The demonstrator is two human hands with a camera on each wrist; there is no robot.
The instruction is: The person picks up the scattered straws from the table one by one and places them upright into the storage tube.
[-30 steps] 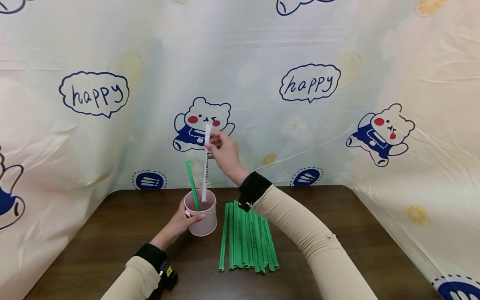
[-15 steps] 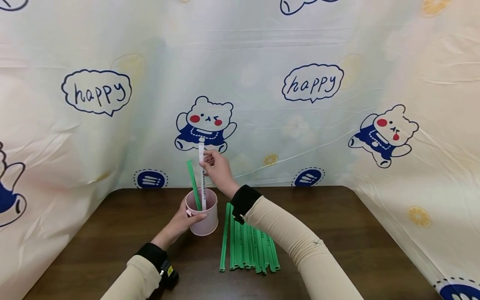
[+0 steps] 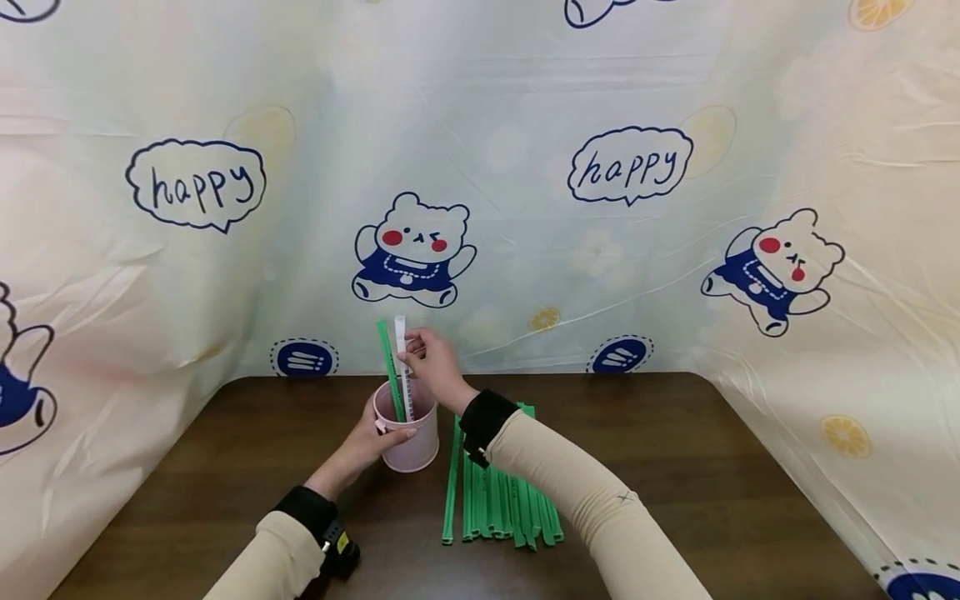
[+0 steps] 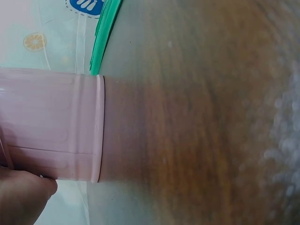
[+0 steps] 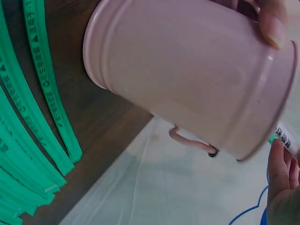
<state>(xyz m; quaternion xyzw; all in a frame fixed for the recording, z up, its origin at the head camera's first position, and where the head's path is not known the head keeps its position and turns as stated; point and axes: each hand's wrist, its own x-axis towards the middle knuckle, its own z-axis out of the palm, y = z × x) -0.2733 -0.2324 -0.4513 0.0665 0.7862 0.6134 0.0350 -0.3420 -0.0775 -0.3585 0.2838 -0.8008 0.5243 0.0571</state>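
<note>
In the head view my left hand (image 3: 362, 446) grips the side of a small pink pail (image 3: 412, 450), its thumb across the front below the rim. My right hand (image 3: 437, 367), above the pail, pinches a white paper-wrapped straw (image 3: 401, 333) near its upper part. The straw's lower end is inside the pail, where the wall hides its tip. Beside it a green wrapped straw (image 3: 387, 354) leans in the pail. The right wrist view shows the pail's side (image 5: 187, 70), a small handle loop (image 5: 192, 141) and my right fingers (image 5: 277, 168) at the printed white wrapper.
Several green wrapped straws (image 3: 510, 508) lie side by side on the dark wooden table (image 3: 660, 467), right of the pail and partly under my right forearm. Behind the table hangs a printed curtain (image 3: 510, 250) with bears and lettering.
My right hand has come down and slightly left, lowering the white straw into the pail beside the green one. My left hand keeps its grip on the pail.
</note>
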